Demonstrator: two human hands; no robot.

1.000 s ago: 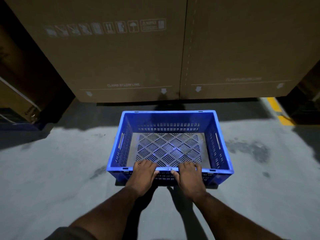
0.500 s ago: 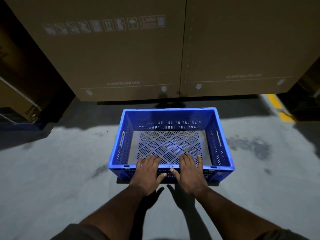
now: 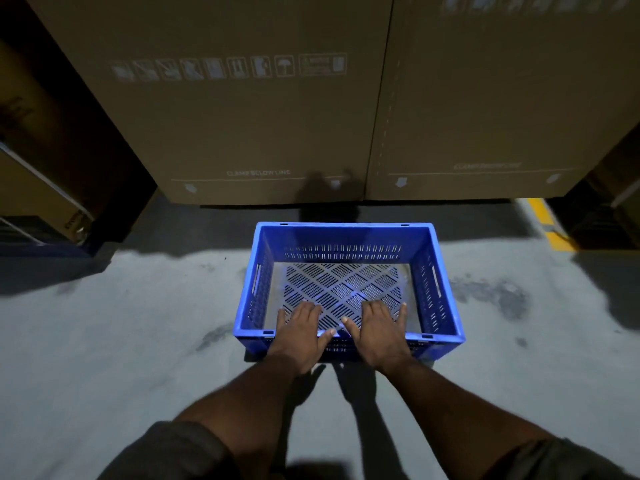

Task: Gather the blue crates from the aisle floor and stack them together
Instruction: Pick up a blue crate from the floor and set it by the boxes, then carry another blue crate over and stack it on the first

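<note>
— Where's the crate, and what are your hands doing?

— The blue crate (image 3: 348, 285) sits on the grey aisle floor (image 3: 114, 341) straight in front of me, its far wall near the big cardboard cartons (image 3: 242, 116). My left hand (image 3: 299, 336) and right hand (image 3: 377, 332) lie over the near rim, fingers straight and spread, holding nothing. I can't tell whether my palms actually press on the rim.

— How do you expect it to handle?

— Light, I'd judge: it's empty, with slotted walls and a lattice bottom. The moulded plastic looks stiff, so it shouldn't flex or crack under an ordinary lift. The rim seems smooth, maybe a bit slippery.

— Where would you grab it?

— By the slot handles in the two short walls, one hand each side. Taking only the near rim would probably tip it.

— Anything readable?

— One carton says "CLAMP BELOW LINE" above a printed line with arrows. There's a row of handling pictograms higher up, an umbrella among them; the rest is too blurred. No label shows on the crate.
</note>
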